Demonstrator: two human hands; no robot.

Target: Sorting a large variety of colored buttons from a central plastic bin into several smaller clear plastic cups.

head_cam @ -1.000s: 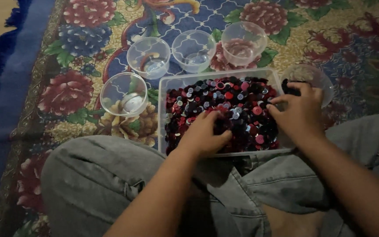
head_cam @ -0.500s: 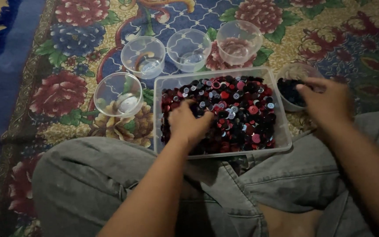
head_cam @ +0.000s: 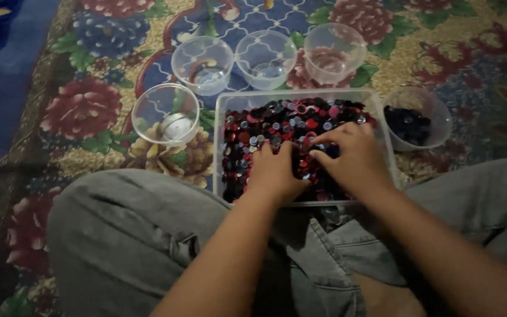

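head view: worn on the person's head, the only camera, so no second view overlaps
facing: steeply down and forward over the lap toward the patterned carpet [head_cam: 77, 111]
nearness: close; forearms and grey-trousered knees fill the lower half
centre: clear rectangular tub [head_cam: 230, 105] just past the knees

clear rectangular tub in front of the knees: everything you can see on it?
The clear rectangular plastic tub sits flat on the flowered carpet, its near edge at the person's grey-trousered legs. It is filled with small round pieces in red, black and silvery tones. Both the left hand and the right hand rest in them, palms down.
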